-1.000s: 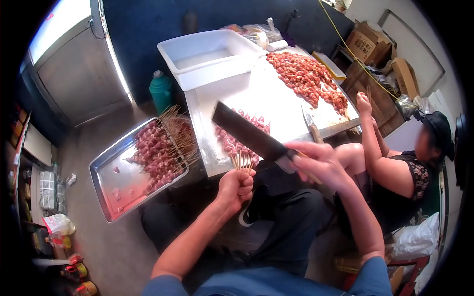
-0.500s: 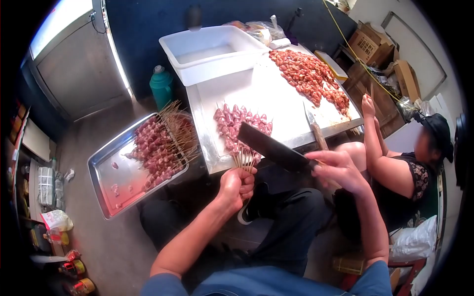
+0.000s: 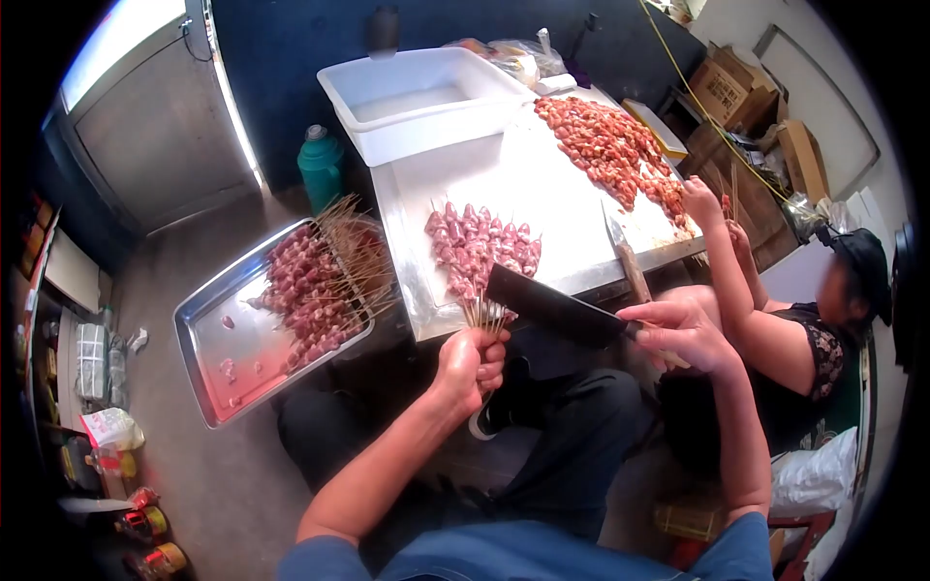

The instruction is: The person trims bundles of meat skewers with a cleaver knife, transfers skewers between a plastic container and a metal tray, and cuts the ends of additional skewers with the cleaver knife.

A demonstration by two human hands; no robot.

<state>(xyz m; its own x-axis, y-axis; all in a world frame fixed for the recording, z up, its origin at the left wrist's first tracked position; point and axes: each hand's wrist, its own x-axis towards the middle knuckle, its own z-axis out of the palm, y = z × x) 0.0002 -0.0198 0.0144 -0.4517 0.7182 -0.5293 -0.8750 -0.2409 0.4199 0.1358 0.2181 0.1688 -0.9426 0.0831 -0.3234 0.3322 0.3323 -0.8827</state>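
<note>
My left hand (image 3: 470, 368) is closed around the stick ends of a bunch of meat skewers (image 3: 481, 244). Their dark red pieces rest side by side on the near left corner of the white-topped table (image 3: 542, 237). In my right hand (image 3: 683, 336) is a cleaver (image 3: 554, 306), gripped by its handle, most of which the fingers hide. Its wide dark blade slants up and left, the tip close beside the lower end of the meat. From this view I cannot tell whether the blade touches the skewers. Left of the table, a metal tray (image 3: 205, 373) holds a heap of similar skewers (image 3: 300, 286).
A white tub (image 3: 431, 140) stands at the table's back, with a meat pile (image 3: 610, 145) to its right. A wooden-handled knife (image 3: 632, 266) lies at the front edge. A teal flask (image 3: 321, 172) is behind the tray. Another person (image 3: 775, 334) sits at right, hands near the meat.
The cleaver has shifted slightly right and down, away from the meat pieces. My left hand keeps its hold on the skewers. The other person's nearer hand has moved left toward the meat pile.
</note>
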